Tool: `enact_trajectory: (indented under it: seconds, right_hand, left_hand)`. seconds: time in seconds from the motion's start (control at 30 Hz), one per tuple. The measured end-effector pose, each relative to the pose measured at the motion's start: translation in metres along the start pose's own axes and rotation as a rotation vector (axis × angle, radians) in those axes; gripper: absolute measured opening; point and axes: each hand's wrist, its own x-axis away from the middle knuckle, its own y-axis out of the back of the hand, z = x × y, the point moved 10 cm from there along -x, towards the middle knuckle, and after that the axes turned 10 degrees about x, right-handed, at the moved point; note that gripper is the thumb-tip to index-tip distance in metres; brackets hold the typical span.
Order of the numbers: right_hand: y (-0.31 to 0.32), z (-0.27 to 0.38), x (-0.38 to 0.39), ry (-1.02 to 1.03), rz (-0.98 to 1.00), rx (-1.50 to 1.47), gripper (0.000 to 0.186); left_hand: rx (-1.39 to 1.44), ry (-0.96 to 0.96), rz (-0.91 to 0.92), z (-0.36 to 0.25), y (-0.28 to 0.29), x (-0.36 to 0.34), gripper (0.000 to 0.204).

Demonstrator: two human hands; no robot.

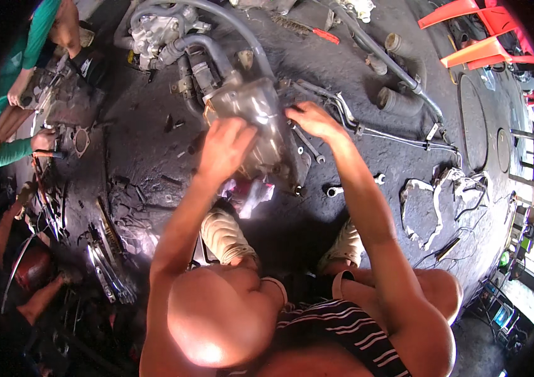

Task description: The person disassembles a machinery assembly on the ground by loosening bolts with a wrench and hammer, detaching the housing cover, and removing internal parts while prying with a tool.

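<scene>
A grey metal casing [257, 103] lay at twelve o'clock; against it, at eleven, the left hand [226, 147] curled. At one, the right hand [314, 119] bent; what either pinched, I couldn't tell. A wrench [338, 190] lay at three.

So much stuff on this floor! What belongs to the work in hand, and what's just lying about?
Work in hand:
- grey housing, between left hand and right hand
- probably the wrench near the right hand

Seemingly lying about:
- double-ended wrench
- red-handled brush
</scene>
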Motion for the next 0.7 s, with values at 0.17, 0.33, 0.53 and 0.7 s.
enact_trajectory:
  seconds: [0.17, 0.33, 0.53, 0.7]
  right_hand:
    - [-0.008, -0.002, -0.005, 0.017, 0.076, -0.148, 0.039]
    - [-0.023, 0.03, -0.007, 0.06, 0.117, -0.163, 0.047]
    - [0.0, 0.023, 0.021, 0.06, -0.087, -0.076, 0.043]
    - [0.008, -0.038, 0.008, -0.01, -0.178, -0.345, 0.018]
  left_hand:
    - [-0.004, -0.017, 0.061, 0.008, -0.003, 0.006, 0.031]
    - [-0.154, -0.058, 0.143, 0.017, 0.014, 0.025, 0.038]
    - [-0.021, -0.119, 0.084, -0.007, 0.009, 0.013, 0.028]
    - [-0.081, -0.164, 0.16, -0.009, 0.004, 0.007, 0.039]
